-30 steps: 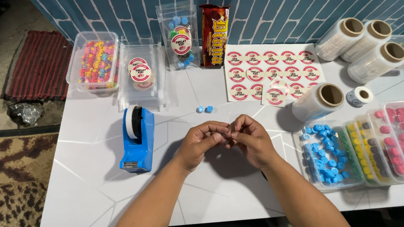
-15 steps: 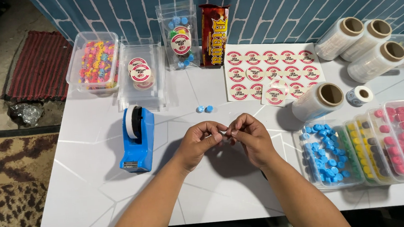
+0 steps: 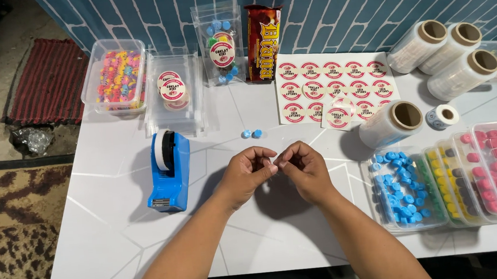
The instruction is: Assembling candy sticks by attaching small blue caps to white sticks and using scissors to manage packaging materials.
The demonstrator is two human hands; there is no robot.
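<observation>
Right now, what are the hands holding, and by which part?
The left hand and right hand meet fingertip to fingertip above the white table, pinching something small and pale between them. What it is, and where it is gripped, cannot be told.

Your view: bright, even overhead light. Soft shadows fall beneath your hands point(image 3: 277, 169) and beside blue tape dispenser point(image 3: 169, 171) on white table point(image 3: 109, 225). Mild glare on tabletop. Focus sharp throughout; slight wide-angle bending at edges; left floor dimmer.
</observation>
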